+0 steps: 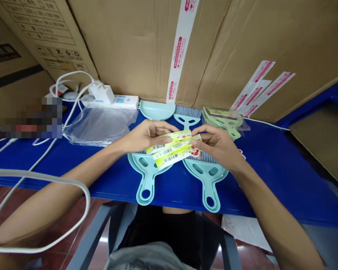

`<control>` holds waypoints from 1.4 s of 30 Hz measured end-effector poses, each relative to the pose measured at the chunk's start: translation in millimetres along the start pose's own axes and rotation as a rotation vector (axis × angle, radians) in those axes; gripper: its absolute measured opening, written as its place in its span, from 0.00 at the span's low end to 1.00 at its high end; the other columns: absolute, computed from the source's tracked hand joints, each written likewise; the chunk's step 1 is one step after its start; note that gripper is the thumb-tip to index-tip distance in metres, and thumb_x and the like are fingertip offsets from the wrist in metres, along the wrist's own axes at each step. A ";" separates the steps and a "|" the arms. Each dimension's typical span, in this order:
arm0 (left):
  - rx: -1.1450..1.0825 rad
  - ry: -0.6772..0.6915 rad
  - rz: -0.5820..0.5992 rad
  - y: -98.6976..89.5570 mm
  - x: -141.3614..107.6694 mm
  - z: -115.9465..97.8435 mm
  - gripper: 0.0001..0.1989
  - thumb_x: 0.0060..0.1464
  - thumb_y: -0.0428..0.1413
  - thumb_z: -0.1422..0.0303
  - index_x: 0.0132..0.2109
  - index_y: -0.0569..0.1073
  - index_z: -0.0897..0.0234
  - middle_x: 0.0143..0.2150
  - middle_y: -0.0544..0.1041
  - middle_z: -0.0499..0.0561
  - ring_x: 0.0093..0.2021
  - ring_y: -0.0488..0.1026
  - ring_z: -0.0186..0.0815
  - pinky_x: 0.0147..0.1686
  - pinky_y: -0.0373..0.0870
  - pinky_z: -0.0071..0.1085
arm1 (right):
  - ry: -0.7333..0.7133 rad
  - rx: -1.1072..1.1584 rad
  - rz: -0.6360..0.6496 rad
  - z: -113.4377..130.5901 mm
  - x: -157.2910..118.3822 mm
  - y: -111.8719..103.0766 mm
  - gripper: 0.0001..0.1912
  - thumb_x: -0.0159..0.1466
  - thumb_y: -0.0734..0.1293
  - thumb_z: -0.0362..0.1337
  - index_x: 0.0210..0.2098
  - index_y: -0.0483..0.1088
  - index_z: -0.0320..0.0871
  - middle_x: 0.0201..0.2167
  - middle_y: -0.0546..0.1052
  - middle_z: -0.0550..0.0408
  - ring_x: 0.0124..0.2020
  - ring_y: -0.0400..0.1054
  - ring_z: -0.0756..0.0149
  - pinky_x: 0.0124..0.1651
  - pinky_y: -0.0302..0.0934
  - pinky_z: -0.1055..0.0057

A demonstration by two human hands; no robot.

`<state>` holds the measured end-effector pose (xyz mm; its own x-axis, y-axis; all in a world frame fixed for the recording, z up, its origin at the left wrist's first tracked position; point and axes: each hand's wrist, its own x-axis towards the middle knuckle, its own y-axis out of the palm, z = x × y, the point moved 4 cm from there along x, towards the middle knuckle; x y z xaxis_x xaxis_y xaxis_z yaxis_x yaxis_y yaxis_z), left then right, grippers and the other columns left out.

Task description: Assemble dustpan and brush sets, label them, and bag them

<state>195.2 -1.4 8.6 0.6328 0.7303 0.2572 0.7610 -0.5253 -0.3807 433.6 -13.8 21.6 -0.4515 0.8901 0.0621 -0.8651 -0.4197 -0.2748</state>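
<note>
My left hand [146,137] pinches a yellow-green and white printed card [181,135] between thumb and fingers. A second card [169,156] of the same print overlaps it in front, gripped at its right end by my right hand [218,144]. Just below the cards lie two light-blue dustpan-and-brush sets, one on the left [148,178] and one on the right [208,182], handles toward me. The cards and my hands partly cover their bristles. Behind my hands are a loose blue dustpan [157,111] and a small brush [187,119], its handle partly hidden.
A green dustpan set [228,122] in clear plastic sits at the back right. Clear plastic bags [101,125] lie at left before a white power strip [126,101]. A white cable [86,195] loops over my left forearm. Cardboard [143,48] walls the blue table's [270,168] back.
</note>
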 end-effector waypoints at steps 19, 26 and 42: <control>0.816 0.192 0.240 -27.4 -15.1 -5.9 0.29 0.74 0.50 0.44 0.54 0.86 0.61 0.50 0.86 0.56 0.47 0.83 0.45 0.47 0.77 0.41 | 0.026 -1.200 -0.088 10.6 -18.4 -65.7 0.06 0.67 0.72 0.43 0.41 0.82 0.53 0.23 0.78 0.53 0.31 0.78 0.51 0.42 0.69 0.54; 0.834 0.044 0.279 -23.9 -16.0 -8.2 0.17 0.71 0.58 0.61 0.60 0.82 0.61 0.57 0.85 0.53 0.52 0.83 0.40 0.55 0.75 0.36 | 0.120 -1.103 0.045 2.1 -17.7 -77.7 0.10 0.62 0.77 0.44 0.43 0.79 0.54 0.18 0.76 0.65 0.20 0.73 0.60 0.29 0.66 0.63; 0.784 -0.037 0.272 -19.8 -10.6 -0.6 0.20 0.65 0.58 0.58 0.60 0.82 0.57 0.59 0.83 0.53 0.57 0.80 0.47 0.61 0.71 0.40 | -0.276 -1.101 0.239 -11.6 -7.0 -50.9 0.21 0.71 0.70 0.53 0.55 0.82 0.48 0.46 0.85 0.48 0.49 0.74 0.46 0.51 0.67 0.49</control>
<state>173.5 1.0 14.0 0.7650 0.6427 0.0426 0.2528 -0.2387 -0.9376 483.3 3.3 24.0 -0.7277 0.6827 0.0659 -0.1543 -0.0694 -0.9856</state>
